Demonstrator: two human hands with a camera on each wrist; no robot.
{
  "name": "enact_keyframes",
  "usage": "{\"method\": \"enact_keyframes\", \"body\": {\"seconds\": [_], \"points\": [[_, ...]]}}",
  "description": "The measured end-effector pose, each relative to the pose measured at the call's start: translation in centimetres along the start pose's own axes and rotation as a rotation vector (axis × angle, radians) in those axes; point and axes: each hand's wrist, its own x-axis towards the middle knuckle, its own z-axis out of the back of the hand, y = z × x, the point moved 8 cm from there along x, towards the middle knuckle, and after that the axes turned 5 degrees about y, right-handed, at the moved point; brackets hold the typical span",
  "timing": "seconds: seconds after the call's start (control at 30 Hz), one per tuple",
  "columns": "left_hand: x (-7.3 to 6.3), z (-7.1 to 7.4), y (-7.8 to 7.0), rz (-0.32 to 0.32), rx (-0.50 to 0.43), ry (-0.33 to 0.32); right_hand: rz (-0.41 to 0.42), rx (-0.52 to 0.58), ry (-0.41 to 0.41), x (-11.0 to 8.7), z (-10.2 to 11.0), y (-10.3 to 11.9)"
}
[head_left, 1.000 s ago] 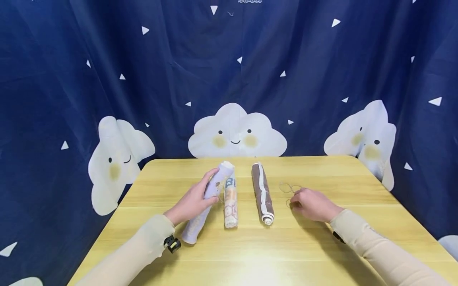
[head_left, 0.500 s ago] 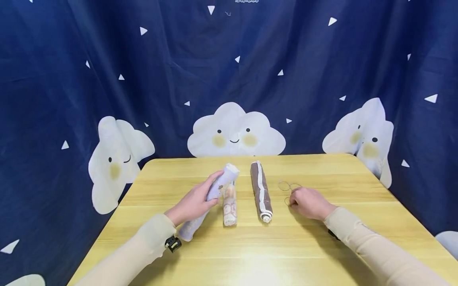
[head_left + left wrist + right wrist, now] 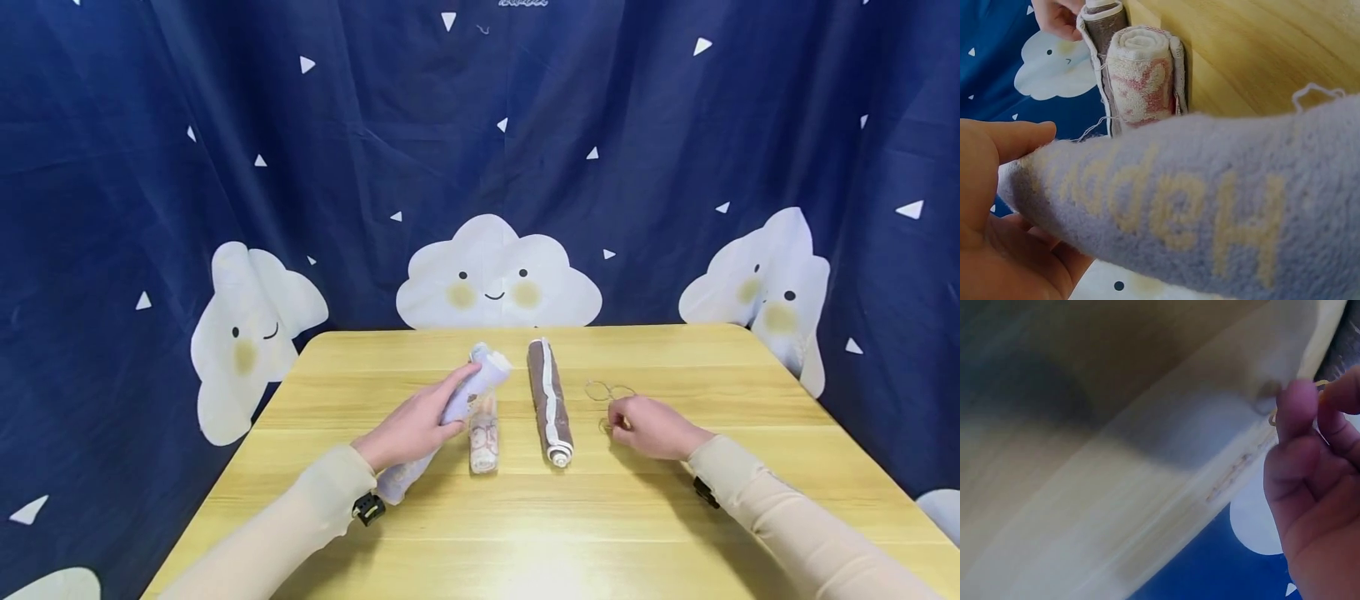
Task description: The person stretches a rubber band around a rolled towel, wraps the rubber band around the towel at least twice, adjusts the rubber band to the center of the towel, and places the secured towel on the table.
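Observation:
My left hand (image 3: 412, 423) grips a rolled lavender towel (image 3: 487, 377) with yellow lettering (image 3: 1188, 209), lifted and slanting over a smaller rolled towel (image 3: 483, 442) with a pinkish print. Thumb and fingers wrap around its far part in the left wrist view. To the right of these lies a rolled brown towel (image 3: 550, 404) with a white edge. My right hand (image 3: 654, 427) is low over the table, thumb and index finger pinching a thin yellowish rubber band (image 3: 1272, 417). Just beyond its fingertips lie thin loops like rubber bands (image 3: 588, 388).
The wooden table (image 3: 517, 525) has rounded far corners. Behind it hangs a dark blue curtain (image 3: 360, 167) with white triangles and smiling clouds (image 3: 487, 250). Each wrist wears a small black device (image 3: 368, 507) on a strap.
The far end of the lavender towel has swung to the right and now covers more of the printed towel. My right hand stays in nearly the same place, still by the loops.

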Motion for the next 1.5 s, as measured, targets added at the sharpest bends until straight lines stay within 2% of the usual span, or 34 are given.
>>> {"method": "enact_keyframes", "body": {"seconds": [0.23, 0.3, 0.37, 0.53, 0.63, 0.9, 1.13, 1.3, 1.4, 1.5], "points": [[0.0, 0.0, 0.1, -0.016, 0.024, 0.001, -0.011, 0.318, 0.141, 0.2, -0.9, -0.5], [0.0, 0.0, 0.1, -0.017, 0.031, 0.0, -0.014, 0.366, 0.176, 0.1, -1.1, -0.5], [0.0, 0.0, 0.1, -0.017, 0.035, 0.0, -0.009, 0.357, 0.199, -0.1, -1.1, -0.4], [-0.1, 0.0, 0.0, -0.018, 0.038, 0.002, 0.022, 0.25, 0.218, -0.5, -0.5, 0.2], [-0.1, 0.0, -0.1, -0.018, 0.048, 0.005, 0.022, 0.269, 0.223, -0.7, -0.3, 0.4], [0.0, -0.2, 0.0, -0.01, 0.057, 0.01, 0.019, 0.671, 0.335, -0.8, -0.9, 0.8], [0.0, -0.5, 0.4, -0.021, 0.042, 0.018, 0.121, 0.954, 0.397, -0.8, -0.5, 2.8], [0.0, -0.5, 0.7, -0.007, 0.047, 0.013, 0.236, 1.164, 0.413, -0.6, 0.2, 4.4], [0.0, -0.4, 0.6, -0.016, 0.047, 0.008, 0.247, 1.258, 0.403, -0.4, 0.1, 4.7], [-0.1, -0.5, 0.5, -0.023, 0.042, 0.009, 0.217, 1.299, 0.346, -0.2, -0.1, 4.5]]}}
